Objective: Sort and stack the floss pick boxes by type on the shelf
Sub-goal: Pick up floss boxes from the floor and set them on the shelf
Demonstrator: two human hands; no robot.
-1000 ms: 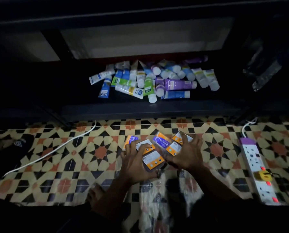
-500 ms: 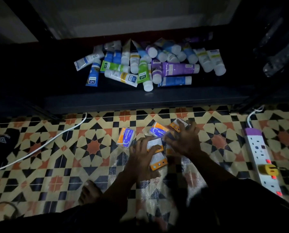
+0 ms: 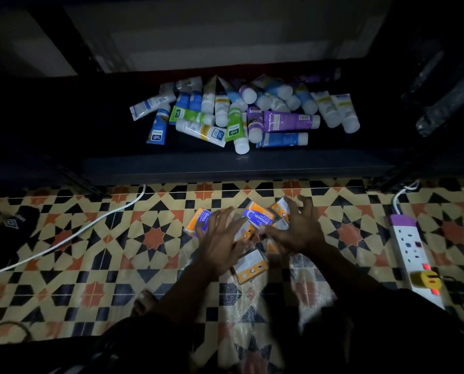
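Note:
Several orange-and-purple floss pick boxes lie scattered on the patterned floor. One box [image 3: 199, 220] lies at the left, a "Smooth" box [image 3: 260, 216] in the middle, another box [image 3: 280, 209] at the far right and one [image 3: 250, 266] nearest me. My left hand [image 3: 221, 241] hovers over the left of the cluster with fingers spread. My right hand [image 3: 297, 230] is spread over the right side, its fingers slightly bent above the boxes. Both hands hide part of the pile. The dark shelf [image 3: 225, 166] runs across just beyond the boxes.
A heap of cosmetic tubes [image 3: 241, 114] fills the middle of the shelf. A white power strip [image 3: 411, 255] with a yellow plug lies on the floor at the right. A white cable [image 3: 71, 236] crosses the floor at the left. My foot [image 3: 144, 303] shows below.
Both hands have opened and spread over the boxes, lifting off the ones they pressed. The view has tilted down a little.

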